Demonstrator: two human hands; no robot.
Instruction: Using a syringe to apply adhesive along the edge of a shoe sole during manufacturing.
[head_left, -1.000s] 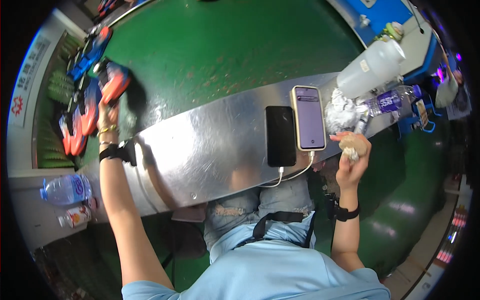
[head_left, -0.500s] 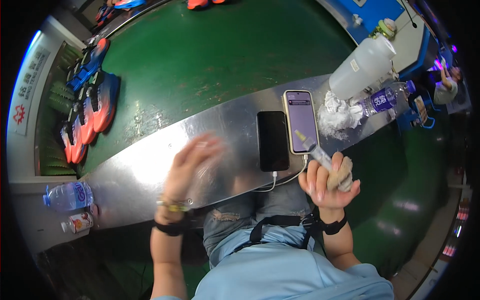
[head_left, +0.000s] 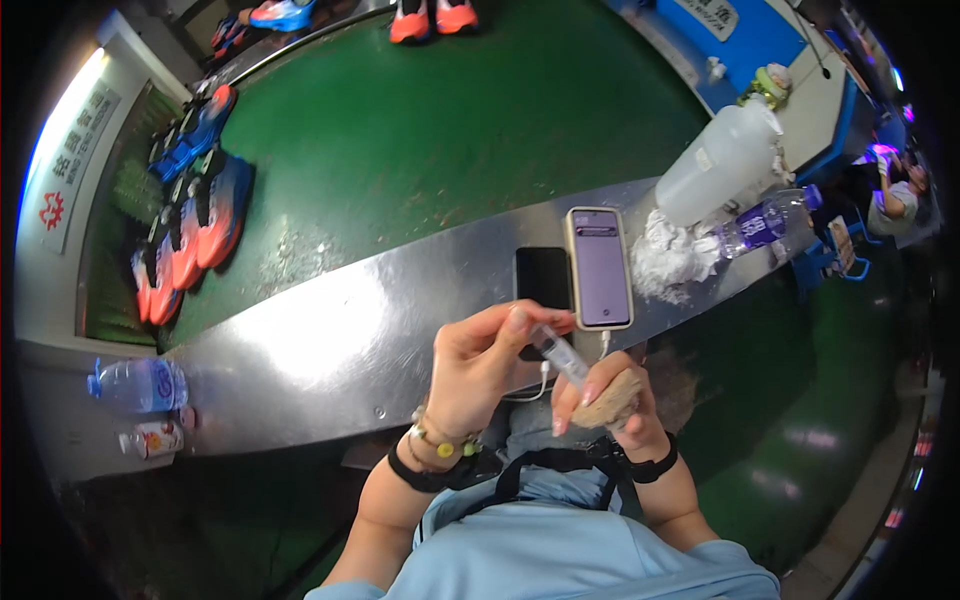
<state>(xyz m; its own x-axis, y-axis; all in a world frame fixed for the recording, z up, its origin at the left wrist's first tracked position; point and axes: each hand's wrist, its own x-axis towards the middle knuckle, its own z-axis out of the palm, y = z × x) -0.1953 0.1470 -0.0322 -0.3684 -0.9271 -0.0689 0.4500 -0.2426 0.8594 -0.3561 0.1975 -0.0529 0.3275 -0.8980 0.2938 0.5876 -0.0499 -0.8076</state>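
A transparent syringe (head_left: 562, 357) slants between my two hands above the metal ledge's near edge. My right hand (head_left: 645, 408) is closed around its lower part, together with a tan wad of cloth or sponge (head_left: 608, 402). My left hand (head_left: 480, 350) is closed at the syringe's upper tip, thumb and fingers pinched there; its fingers hide the tip. Just beyond lie a dark phone (head_left: 543, 272), partly covered by my left fingers, and a lit phone (head_left: 602, 265) in a cream case. A white cable (head_left: 540, 385) runs by them.
Across the metal ledge (head_left: 300, 350), a white squeeze bottle (head_left: 715, 165), crumpled white tissue (head_left: 668, 255) and a purple-labelled water bottle (head_left: 768, 225) stand or lie at right. Two more bottles (head_left: 140, 387) lie at far left. Sneakers (head_left: 215, 215) sit along the green belt (head_left: 430, 130).
My left hand has moved right and closed on the syringe's tip, where a yellowish end showed before. My right hand has brought the syringe and wad slightly left. Shoes at the far end have shifted closer.
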